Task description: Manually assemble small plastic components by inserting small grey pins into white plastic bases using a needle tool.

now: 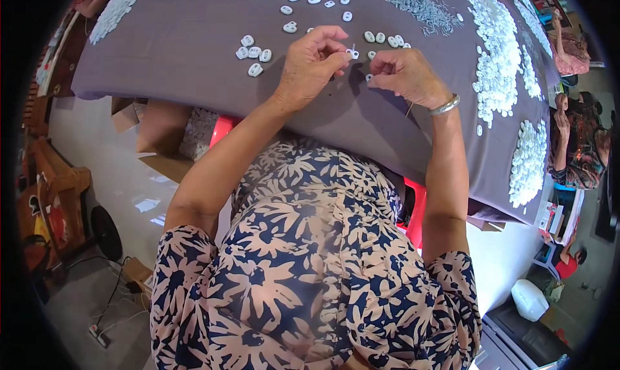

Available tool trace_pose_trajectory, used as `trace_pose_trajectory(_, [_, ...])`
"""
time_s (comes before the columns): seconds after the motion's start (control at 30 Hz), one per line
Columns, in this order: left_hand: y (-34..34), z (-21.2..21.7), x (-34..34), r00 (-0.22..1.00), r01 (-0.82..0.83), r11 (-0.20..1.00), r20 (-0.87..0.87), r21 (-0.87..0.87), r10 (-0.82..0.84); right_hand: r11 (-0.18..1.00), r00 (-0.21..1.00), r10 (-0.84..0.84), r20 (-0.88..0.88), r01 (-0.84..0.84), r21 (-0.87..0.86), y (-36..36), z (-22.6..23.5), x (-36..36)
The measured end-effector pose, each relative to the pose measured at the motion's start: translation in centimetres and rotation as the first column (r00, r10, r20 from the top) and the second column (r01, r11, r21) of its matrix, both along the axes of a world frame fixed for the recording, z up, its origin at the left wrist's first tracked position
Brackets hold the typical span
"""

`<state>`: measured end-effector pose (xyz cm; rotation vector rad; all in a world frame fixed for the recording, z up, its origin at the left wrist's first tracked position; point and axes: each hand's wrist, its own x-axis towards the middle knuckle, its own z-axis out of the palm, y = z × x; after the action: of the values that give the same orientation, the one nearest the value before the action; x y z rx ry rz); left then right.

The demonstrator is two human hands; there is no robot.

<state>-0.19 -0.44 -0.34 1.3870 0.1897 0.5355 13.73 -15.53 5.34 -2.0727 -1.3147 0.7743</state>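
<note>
My left hand [311, 67] is closed in a pinch on a small white plastic piece [354, 54] with holes in it, and a thin metal pin [354, 47] stands up from it. To its right, the thumb and fingers of my right hand [408, 78] are closed on a small white oval piece [369, 78], mostly covered by the fingertips. Both hands hover over the grey cloth, a short gap apart. Several white oval pieces with two dark holes [255, 52] lie left of my left hand. More ovals [380, 38] rest just beyond my right hand.
A heap of small metal pins or screws [426, 11] lies at the far right of the cloth-covered table [194, 53]. Large piles of white pieces [496, 60] spread along the right side. Another pile [119, 11] is far left. Open cardboard boxes [165, 127] stand below the table. Other people [584, 140] sit at right.
</note>
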Motion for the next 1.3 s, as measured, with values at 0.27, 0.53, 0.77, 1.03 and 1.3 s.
trace_pose_trajectory(0.27, [-0.1,1.0,-0.1,0.999,0.026,0.998,-0.048,0.056,-0.023,0.984,0.993,-0.013,0.119,-0.008,0.179,0.0,-0.7,-0.3])
trace_pose_trajectory(0.53, [-0.2,0.6,-0.2,0.996,0.074,0.996,-0.048,0.043,-0.072,0.929,0.878,-0.07,-0.474,0.23,0.289,0.2,-1.6,1.0])
trace_pose_trajectory(0.77, [0.0,0.3,0.0,0.992,0.111,0.99,-0.063,0.09,-0.106,0.876,0.781,-0.112,-0.615,0.37,0.31,1.4,-2.0,0.4])
trace_pose_trajectory(1.03, [-0.1,0.1,0.0,0.996,0.078,0.992,-0.039,0.102,-0.075,0.876,0.808,-0.122,-0.576,0.36,0.32,1.5,-2.0,-0.2])
trace_pose_trajectory(1.3, [-0.2,0.1,0.1,0.998,0.053,0.991,-0.03,0.12,-0.05,0.86,0.875,-0.131,-0.466,0.334,0.385,1.5,-2.1,-0.6])
